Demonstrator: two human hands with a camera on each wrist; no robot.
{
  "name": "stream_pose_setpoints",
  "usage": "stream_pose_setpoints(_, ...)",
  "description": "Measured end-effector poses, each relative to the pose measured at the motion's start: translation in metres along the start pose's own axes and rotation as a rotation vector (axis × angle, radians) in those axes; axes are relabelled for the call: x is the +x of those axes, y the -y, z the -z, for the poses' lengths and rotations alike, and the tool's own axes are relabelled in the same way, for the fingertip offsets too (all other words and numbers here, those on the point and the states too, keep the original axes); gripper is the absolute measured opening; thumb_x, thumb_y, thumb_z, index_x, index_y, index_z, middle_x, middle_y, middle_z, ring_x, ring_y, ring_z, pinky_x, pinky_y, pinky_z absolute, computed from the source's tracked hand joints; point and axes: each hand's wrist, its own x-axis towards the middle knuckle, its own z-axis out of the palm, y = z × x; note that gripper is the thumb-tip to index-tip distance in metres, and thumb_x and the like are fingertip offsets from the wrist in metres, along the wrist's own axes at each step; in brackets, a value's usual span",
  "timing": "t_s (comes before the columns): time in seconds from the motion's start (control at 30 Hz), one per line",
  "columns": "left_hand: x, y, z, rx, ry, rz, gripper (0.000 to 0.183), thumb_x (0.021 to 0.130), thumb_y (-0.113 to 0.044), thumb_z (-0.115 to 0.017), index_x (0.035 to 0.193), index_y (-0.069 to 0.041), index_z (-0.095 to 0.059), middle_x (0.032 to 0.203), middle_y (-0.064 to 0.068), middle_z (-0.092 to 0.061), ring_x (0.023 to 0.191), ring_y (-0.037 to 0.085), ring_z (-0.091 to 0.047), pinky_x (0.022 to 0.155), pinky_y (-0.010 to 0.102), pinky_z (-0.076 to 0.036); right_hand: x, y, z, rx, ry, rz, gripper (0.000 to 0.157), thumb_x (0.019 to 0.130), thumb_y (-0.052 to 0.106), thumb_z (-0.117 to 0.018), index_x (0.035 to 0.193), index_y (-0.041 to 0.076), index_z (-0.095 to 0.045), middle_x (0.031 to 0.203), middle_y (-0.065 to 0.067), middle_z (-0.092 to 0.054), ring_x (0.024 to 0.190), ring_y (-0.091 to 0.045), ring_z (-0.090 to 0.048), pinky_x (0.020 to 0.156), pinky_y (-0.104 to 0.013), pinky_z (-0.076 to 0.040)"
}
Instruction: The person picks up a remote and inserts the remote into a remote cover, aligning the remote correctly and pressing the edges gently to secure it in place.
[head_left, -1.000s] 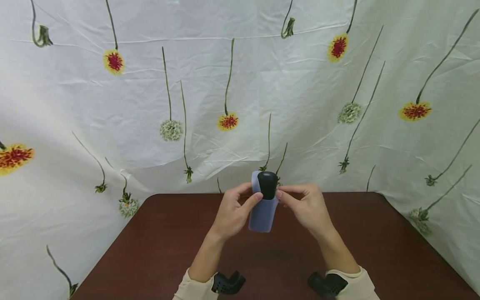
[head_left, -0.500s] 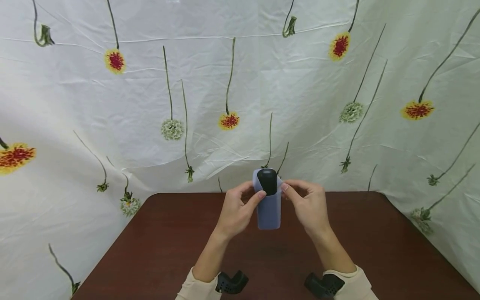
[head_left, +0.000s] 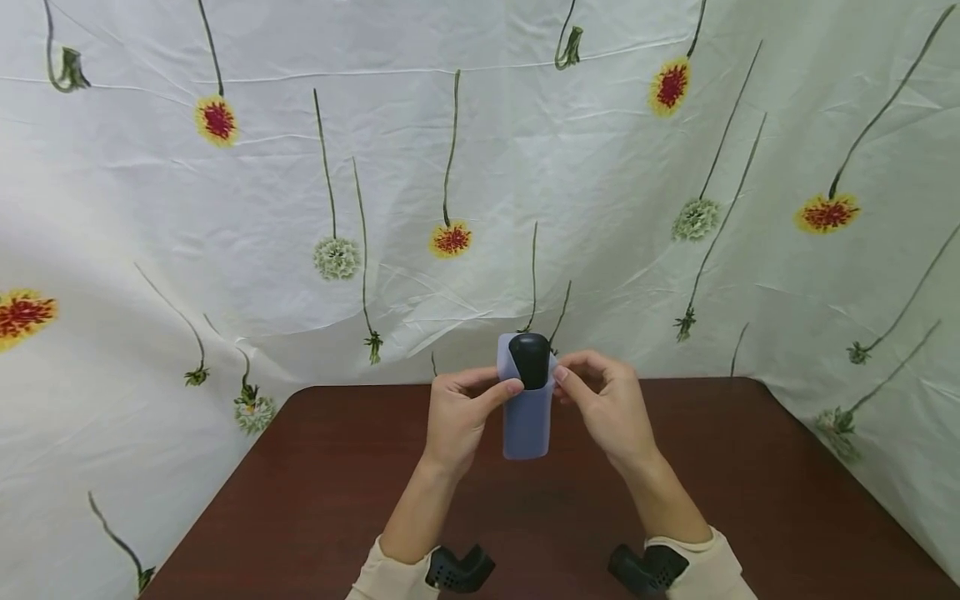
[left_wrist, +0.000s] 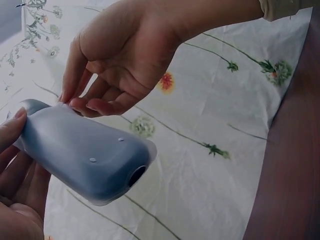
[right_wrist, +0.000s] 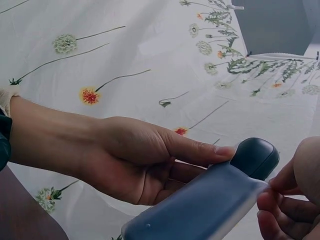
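A translucent bluish sleeve (head_left: 527,427) stands upright above the far part of the table, wrapped around a dark device with a rounded end (head_left: 530,360). That dark end sticks out of the sleeve's opening. My left hand (head_left: 459,421) grips the sleeve from the side, thumb across its front near the opening and fingers behind. With thumb and forefinger, my right hand (head_left: 606,408) pinches the sleeve's upper right edge, drawn to a small point in the right wrist view. Two small pale bumps and a dark hole (left_wrist: 136,176) show near the sleeve's bottom end in the left wrist view.
A dark reddish-brown table (head_left: 337,500) lies under both hands. Behind it hangs a pale cloth (head_left: 285,192) printed with flowers, which also closes off both sides. Black wrist-worn pieces (head_left: 459,569) sit at both cuffs.
The sleeve with the device has turned from a slight tilt to upright. My right fingertips have shifted from beside the dark end onto the sleeve's edge, and my left hand keeps its hold.
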Motion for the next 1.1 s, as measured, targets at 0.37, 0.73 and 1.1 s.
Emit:
stream_pose_setpoints(0.37, 0.001, 0.002, 0.008, -0.021, 0.084, 0.058, 0.022, 0.090, 0.005, -0.076, 0.109, 0.016, -0.073, 0.097, 0.015, -0.077, 0.088, 0.020, -0.072, 0.077, 0.034, -0.059, 0.001, -0.003, 0.000, 0.002, 0.100, -0.114, 0.006, 0.101, -0.002, -0.061, 0.101, -0.008, -0.062, 0.089, -0.013, -0.062, 0.083, -0.030, -0.061, 0.076, -0.035, -0.055)
stream_pose_setpoints(0.73, 0.001, 0.000, 0.004, 0.029, 0.093, 0.043, 0.020, 0.092, 0.006, -0.073, 0.111, 0.015, -0.071, 0.098, 0.021, -0.074, 0.088, 0.019, -0.071, 0.078, 0.032, -0.058, -0.001, 0.001, 0.000, -0.169, 0.048, -0.080, 0.021, 0.097, 0.003, -0.070, 0.118, 0.001, -0.068, 0.094, -0.013, -0.073, 0.082, -0.029, -0.070, 0.075, -0.032, -0.058)
stream_pose_setpoints(1.1, 0.000, -0.004, 0.005, 0.009, 0.132, 0.000, 0.022, 0.094, 0.005, -0.072, 0.112, 0.016, -0.069, 0.101, 0.023, -0.073, 0.091, 0.019, -0.071, 0.079, 0.031, -0.058, 0.003, -0.002, 0.013, 0.093, 0.207, -0.176, 0.028, 0.096, 0.004, -0.071, 0.118, -0.014, -0.070, 0.112, -0.017, -0.072, 0.095, -0.026, -0.071, 0.086, -0.040, -0.058)
